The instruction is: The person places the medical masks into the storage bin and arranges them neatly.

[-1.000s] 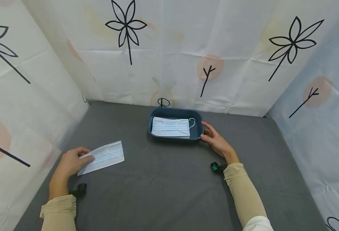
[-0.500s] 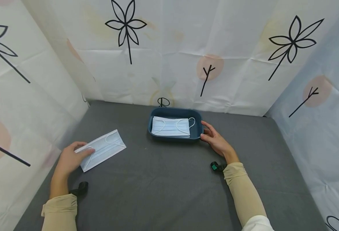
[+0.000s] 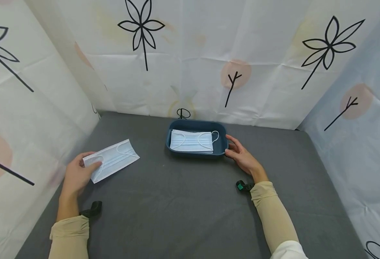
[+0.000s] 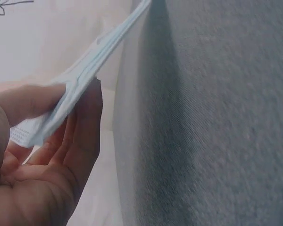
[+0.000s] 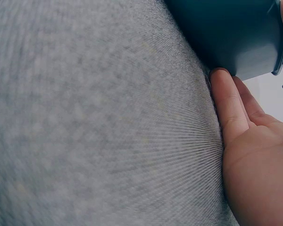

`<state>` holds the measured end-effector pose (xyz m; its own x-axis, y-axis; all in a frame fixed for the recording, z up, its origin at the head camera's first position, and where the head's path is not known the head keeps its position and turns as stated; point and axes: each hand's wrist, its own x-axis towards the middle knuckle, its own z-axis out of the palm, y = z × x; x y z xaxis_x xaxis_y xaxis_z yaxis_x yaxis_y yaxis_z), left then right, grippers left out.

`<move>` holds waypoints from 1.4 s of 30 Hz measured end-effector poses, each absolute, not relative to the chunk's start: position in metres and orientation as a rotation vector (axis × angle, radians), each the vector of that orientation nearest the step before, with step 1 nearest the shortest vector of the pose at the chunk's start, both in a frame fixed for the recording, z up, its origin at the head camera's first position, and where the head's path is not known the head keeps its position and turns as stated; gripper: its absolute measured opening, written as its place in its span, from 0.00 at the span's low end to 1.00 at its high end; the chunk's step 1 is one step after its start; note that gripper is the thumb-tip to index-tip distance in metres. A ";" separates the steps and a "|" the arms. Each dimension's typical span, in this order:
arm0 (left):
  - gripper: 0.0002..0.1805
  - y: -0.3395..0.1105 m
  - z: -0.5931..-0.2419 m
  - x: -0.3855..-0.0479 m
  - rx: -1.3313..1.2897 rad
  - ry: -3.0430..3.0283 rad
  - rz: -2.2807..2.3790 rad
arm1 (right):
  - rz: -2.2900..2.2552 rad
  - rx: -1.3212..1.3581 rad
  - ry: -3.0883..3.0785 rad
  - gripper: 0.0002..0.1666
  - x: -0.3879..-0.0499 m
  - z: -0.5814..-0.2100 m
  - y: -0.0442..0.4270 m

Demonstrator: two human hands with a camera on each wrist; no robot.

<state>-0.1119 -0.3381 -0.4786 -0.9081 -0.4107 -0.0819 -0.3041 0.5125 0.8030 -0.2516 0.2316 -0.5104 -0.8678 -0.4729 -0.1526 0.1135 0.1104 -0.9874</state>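
A light blue pleated face mask (image 3: 115,160) with white ear loops is held by its left end in my left hand (image 3: 76,176). The left wrist view shows the thumb on one side of the mask (image 4: 89,66) and fingers on the other; its far end tilts over the table. Further right, a dark blue tray (image 3: 196,156) holds a stack of similar face masks (image 3: 190,142). My right hand (image 3: 244,158) touches the tray's right end with thumb and fingers. In the right wrist view, fairly straight fingers (image 5: 229,103) rest against the tray wall (image 5: 231,37).
A grey cloth (image 3: 177,208) covers the table. White patterned curtains (image 3: 196,72) hang along the back and both sides. The tray stands near the back edge. Dark wrist cameras (image 3: 96,208) are strapped to both wrists.
My left hand has raised the face mask and moved it away from me, toward the back of the table. The right hand and tray have stayed in place.
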 end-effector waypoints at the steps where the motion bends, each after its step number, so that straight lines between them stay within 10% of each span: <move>1: 0.28 -0.337 -0.478 -0.113 0.620 -2.614 -1.365 | -1.807 -0.350 1.963 0.43 -0.252 -0.510 0.232; 42: 0.27 -0.246 -0.401 -0.165 0.328 -2.332 -1.756 | -1.816 -0.366 1.955 0.43 -0.252 -0.510 0.232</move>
<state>-0.1646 -0.2457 -0.4014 -0.9546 -0.2966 0.0288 -0.0541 0.2678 0.9620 -0.2519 0.2325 -0.5102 -0.8662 -0.4797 -0.1403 0.1044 0.1007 -0.9894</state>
